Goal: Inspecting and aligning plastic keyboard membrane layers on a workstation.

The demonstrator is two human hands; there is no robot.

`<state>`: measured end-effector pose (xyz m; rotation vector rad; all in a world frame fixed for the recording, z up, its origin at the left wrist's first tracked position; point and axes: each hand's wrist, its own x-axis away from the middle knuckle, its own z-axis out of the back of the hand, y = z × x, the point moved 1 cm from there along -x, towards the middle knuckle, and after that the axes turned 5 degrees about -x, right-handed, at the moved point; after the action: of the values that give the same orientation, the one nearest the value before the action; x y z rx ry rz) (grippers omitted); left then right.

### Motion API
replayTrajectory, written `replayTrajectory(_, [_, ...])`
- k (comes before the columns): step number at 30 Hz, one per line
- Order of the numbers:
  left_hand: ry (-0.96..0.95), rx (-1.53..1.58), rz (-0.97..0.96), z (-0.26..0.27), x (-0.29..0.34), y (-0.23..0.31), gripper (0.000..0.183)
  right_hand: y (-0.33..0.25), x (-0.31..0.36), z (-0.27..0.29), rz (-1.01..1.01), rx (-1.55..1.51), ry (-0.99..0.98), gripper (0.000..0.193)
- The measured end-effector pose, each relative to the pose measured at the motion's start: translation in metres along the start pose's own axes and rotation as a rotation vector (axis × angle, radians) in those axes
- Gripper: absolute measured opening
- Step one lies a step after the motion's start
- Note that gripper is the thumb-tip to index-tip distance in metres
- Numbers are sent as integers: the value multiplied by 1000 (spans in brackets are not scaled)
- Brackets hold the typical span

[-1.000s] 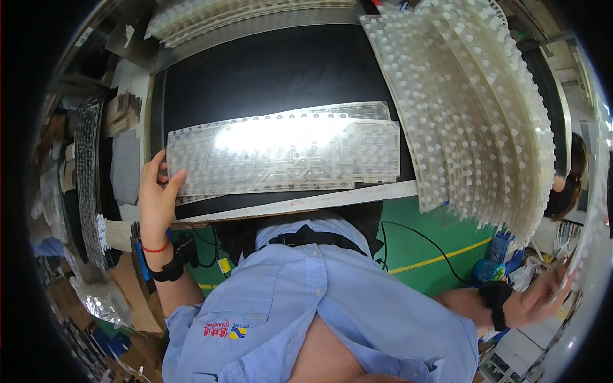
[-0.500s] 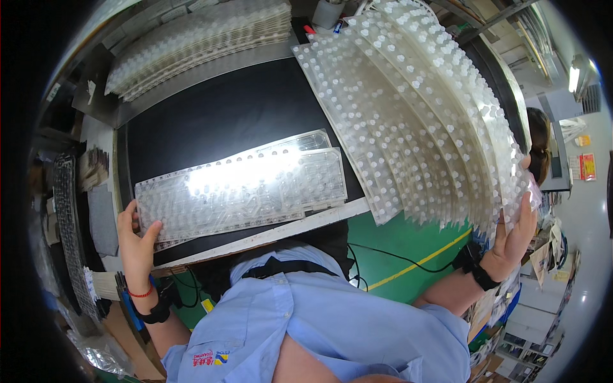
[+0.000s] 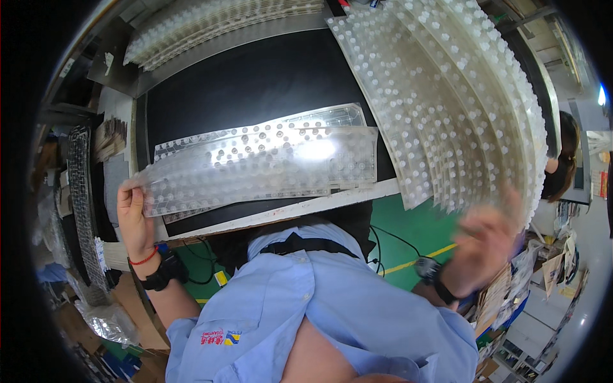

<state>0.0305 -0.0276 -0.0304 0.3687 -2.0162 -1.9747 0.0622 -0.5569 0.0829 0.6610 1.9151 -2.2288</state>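
Observation:
My left hand (image 3: 133, 207) pinches the left end of a clear plastic sheet with rows of round dots (image 3: 255, 169), a keyboard membrane by its look. That end is lifted slightly, and the rest lies over other clear sheets (image 3: 341, 115) set at a slight angle on the black worktop. My right hand (image 3: 488, 233) is smeared by motion at the near right end of a large fanned stack of dotted translucent sheets (image 3: 440, 121). Whether it touches the stack or holds anything does not show.
Another stack of clear sheets (image 3: 223, 35) lies along the back left, behind a metal strip. The black worktop (image 3: 255, 83) has a pale front edge (image 3: 281, 214). Dark keyboard-like panels (image 3: 82, 191) stand at the left. Beyond the right stack is another person's head (image 3: 568, 150).
My left hand has gone from resting at the sheets' left edge to pinching the top sheet's raised end. My right hand has moved inward along the stack's near end. The view has shifted.

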Motion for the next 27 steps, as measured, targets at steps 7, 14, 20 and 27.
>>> replayTrajectory(7, [-183, 258, -176, 11, 6, -7, 5, 74, 8, -60, -895, -139, -533, 46])
replayTrajectory(14, [-206, 149, -352, -11, 7, 8, 12, 76, -11, -61, -503, -395, -516, 33])
replayTrajectory(20, [120, -89, 72, -2, 1, -1, 26, 100, -3, -81, -551, -234, -482, 40])
replayTrajectory(27, [162, -390, 175, 2, 7, 12, 34, 96, 4, -88, -544, -294, -348, 63])
